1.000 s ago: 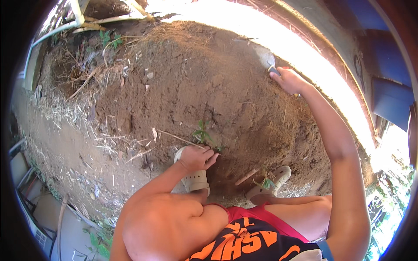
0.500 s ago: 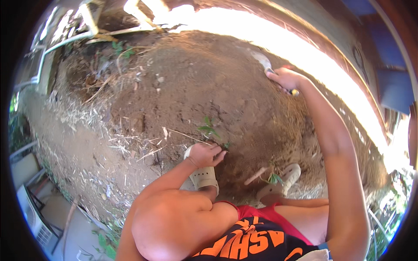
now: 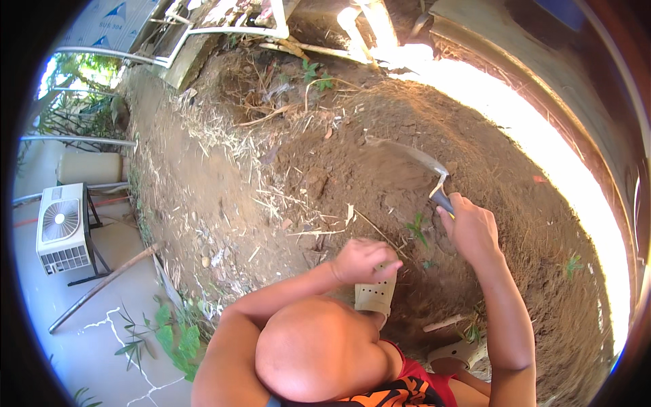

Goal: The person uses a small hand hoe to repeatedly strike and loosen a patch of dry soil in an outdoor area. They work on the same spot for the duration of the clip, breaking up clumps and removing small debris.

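Note:
In my right hand (image 3: 472, 225) is a sickle (image 3: 442, 199), its dark handle gripped and its curved metal blade (image 3: 417, 154) reaching left, low over brown soil (image 3: 380, 183). The blade is smeared by motion, so I cannot tell whether it touches the ground. My left hand (image 3: 366, 260) hovers by the light clog (image 3: 375, 293) on my left foot, fingers loosely bent and somewhat blurred, with nothing visible in them. A small green plant (image 3: 416, 229) grows between my two hands, beside a thin dry stalk (image 3: 380, 234).
Dry straw (image 3: 271, 197) litters the soil on the left. White pipes (image 3: 237, 31) run along the far side. Leftward stand an air conditioner unit (image 3: 62, 224) and a leaning pole (image 3: 105, 288). A sunlit strip and a wall base (image 3: 536, 88) border the right.
My view has swung left. My right hand has drawn the sickle nearer and leftward over the soil, and my left hand has lifted a little with its fingers more bent.

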Motion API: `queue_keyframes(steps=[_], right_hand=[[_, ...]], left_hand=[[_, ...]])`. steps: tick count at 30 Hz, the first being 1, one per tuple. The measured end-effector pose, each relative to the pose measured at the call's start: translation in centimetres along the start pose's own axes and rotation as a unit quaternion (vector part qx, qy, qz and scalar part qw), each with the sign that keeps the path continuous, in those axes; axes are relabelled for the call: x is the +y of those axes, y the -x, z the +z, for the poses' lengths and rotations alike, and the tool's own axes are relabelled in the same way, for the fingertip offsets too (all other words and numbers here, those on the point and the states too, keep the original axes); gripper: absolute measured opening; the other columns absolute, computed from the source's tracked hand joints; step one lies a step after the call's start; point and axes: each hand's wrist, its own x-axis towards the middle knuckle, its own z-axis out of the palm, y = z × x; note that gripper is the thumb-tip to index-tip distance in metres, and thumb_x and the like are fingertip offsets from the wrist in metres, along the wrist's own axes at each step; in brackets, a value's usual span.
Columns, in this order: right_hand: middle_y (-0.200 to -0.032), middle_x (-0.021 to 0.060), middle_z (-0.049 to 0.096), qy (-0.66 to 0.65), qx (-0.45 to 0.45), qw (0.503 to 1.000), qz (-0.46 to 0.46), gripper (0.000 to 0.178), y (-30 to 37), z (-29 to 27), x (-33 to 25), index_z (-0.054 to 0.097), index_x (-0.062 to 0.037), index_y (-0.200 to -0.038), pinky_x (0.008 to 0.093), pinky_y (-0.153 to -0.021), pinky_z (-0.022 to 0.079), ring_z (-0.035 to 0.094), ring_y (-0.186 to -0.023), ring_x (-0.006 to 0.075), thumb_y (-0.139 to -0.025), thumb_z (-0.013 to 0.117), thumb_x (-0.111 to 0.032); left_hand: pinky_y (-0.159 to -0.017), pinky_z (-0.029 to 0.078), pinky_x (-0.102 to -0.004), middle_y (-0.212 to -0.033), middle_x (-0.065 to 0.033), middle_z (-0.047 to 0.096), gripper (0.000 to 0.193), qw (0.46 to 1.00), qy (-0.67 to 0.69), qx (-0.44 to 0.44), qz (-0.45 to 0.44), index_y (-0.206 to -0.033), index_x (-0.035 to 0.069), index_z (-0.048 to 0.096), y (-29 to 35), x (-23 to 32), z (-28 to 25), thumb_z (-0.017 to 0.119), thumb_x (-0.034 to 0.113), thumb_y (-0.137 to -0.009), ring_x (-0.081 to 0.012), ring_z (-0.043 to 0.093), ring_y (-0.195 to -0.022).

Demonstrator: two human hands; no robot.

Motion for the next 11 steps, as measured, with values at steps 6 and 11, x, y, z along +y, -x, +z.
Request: queue_keyframes(steps=[6, 11], right_hand=[[-0.098, 0.0217, 0.080, -0.113, 0.081, 0.987, 0.080, 0.036, 3.4, -1.4, 3.3, 0.067, -0.0041, -0.122, 0.0559, -0.081, 0.061, 0.078, -0.089, 0.0456, -0.113, 0.069, -0.038], [-0.094, 0.0249, 0.079, -0.057, -0.002, 0.992, 0.109, 0.036, 6.7, -3.3, 6.9, 0.069, -0.0036, -0.120, 0.0575, -0.082, 0.059, 0.077, -0.091, 0.0485, -0.112, 0.070, -0.039]], left_hand=[[-0.104, 0.066, -0.0431, -0.129, -0.0169, 0.083, 0.029, 0.984, -0.058, 0.152, -0.076, -0.134, 0.006, 0.081, -8.4, -0.7, -11.6, 0.075, 0.021, -0.110, -0.0305, 0.082, -0.118], [-0.131, 0.040, -0.0478, -0.173, -0.0180, 0.054, 0.092, 0.972, -0.093, 0.209, 0.052, -0.171, 0.001, 0.045, -13.9, 4.3, -18.8, 0.085, 0.045, -0.101, -0.0348, 0.049, -0.160]])
